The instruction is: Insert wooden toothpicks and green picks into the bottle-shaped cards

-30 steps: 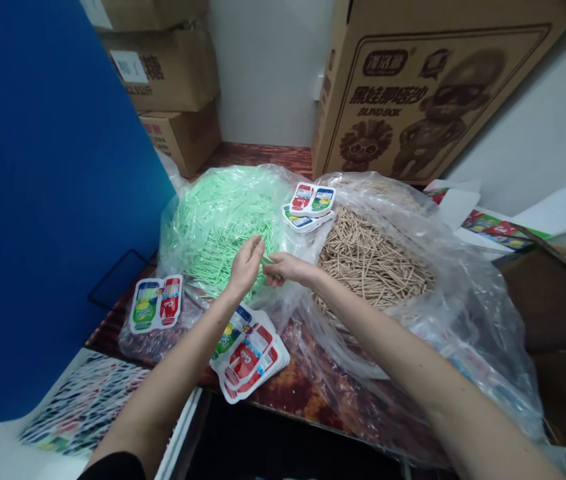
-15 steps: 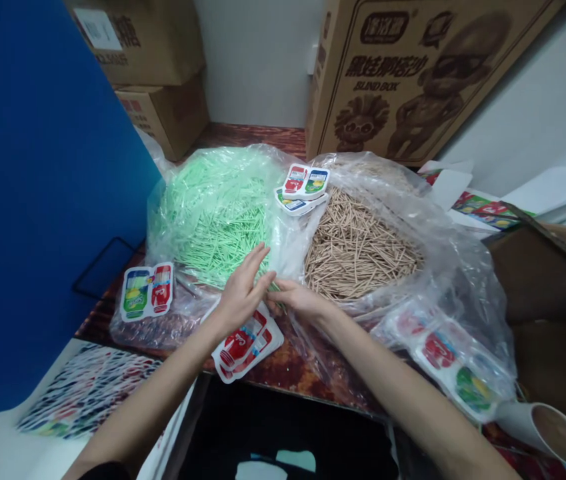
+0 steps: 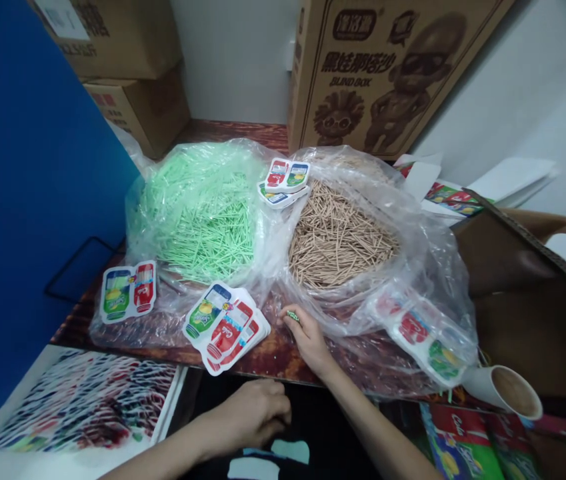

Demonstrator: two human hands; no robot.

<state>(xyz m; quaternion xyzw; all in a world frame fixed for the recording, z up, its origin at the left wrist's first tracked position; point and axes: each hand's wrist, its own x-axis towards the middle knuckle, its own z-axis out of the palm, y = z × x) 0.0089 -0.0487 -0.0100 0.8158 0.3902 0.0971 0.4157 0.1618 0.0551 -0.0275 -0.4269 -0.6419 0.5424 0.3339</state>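
My right hand (image 3: 307,337) rests on the table's front edge, fingers pinched on a few green sticks (image 3: 293,315). Just left of it lies a stack of printed drink-shaped blister cards (image 3: 226,327). My left hand (image 3: 254,413) is curled low in front of the table, over a dark surface; what it holds, if anything, is hidden. Behind the hands, a clear bag of green sticks (image 3: 197,213) sits on the left and a clear bag of tan sticks (image 3: 335,237) on the right. Another small stack of cards (image 3: 283,181) lies between the two bags.
A single card (image 3: 127,291) lies at the left. A blue panel (image 3: 17,200) stands on the left. Cardboard boxes (image 3: 387,73) stand behind. A bag of cards (image 3: 425,337), a paper cup (image 3: 505,392) and an open brown box (image 3: 527,293) are on the right. A printed sheet (image 3: 87,400) lies front left.
Both hands have drawn back from the green bag toward me. The left hand dropped below the table edge and curled; the right hand came down to the table front with green sticks.
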